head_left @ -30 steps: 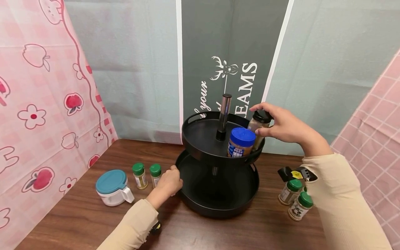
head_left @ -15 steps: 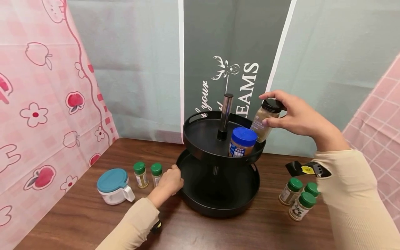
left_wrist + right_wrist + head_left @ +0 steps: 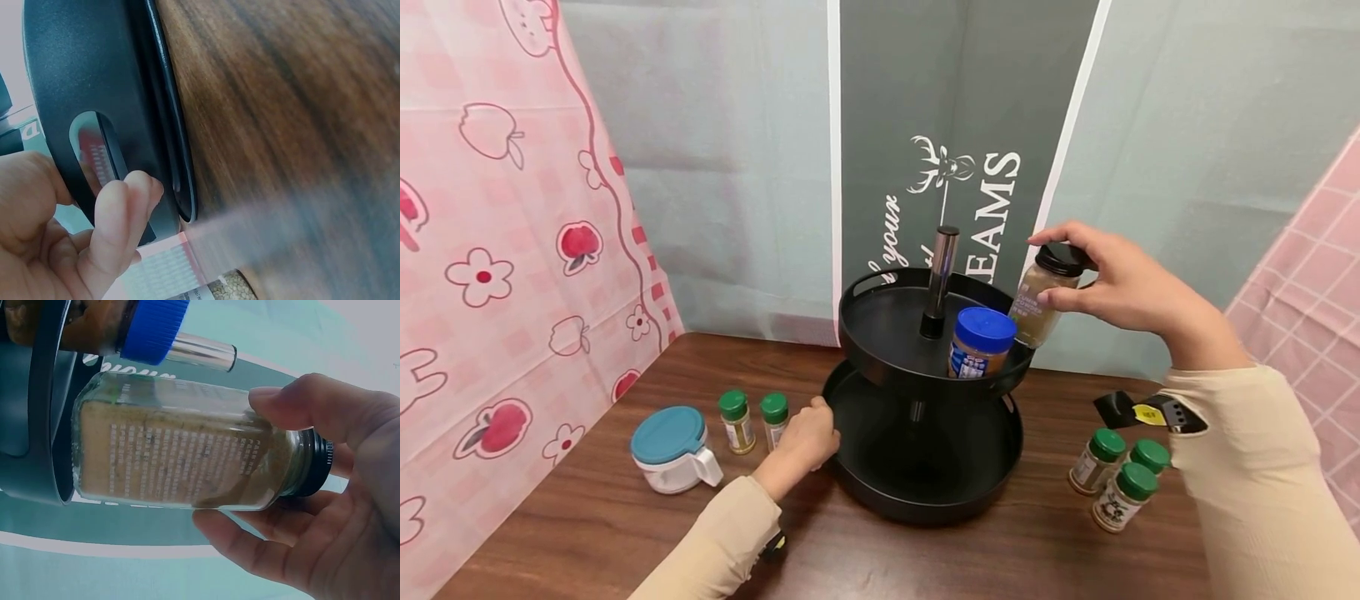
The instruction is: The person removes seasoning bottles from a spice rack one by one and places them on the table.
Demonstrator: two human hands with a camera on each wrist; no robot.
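Observation:
My right hand (image 3: pixel 1120 279) holds a glass jar of cumin powder (image 3: pixel 1036 307) by its upper part, thumb on the near side. The jar has a black lid and leans slightly, its base close to the right rim of the upper tier (image 3: pixel 880 354) of a black two-tier tray. Just left of it, a jar with a blue lid (image 3: pixel 987 329) stands inside that tier. My left hand (image 3: pixel 807 435) grips the left rim of the lower tier (image 3: pixel 917 508); in the left wrist view its fingers (image 3: pixel 115 219) wrap the rim beside the handle slot.
Left on the wooden table (image 3: pixel 700 550) are a white pot with a teal lid (image 3: pixel 670 450) and two green-capped spice bottles (image 3: pixel 737 425), one partly behind my left hand. Several more spice bottles (image 3: pixel 1116 500) stand at the right, below my forearm. A metal post (image 3: pixel 942 271) rises from the upper tier.
The cumin jar has come up out of the upper tier from behind the blue-lidded jar, then moved right and slightly down at the rim. My left hand has stayed put.

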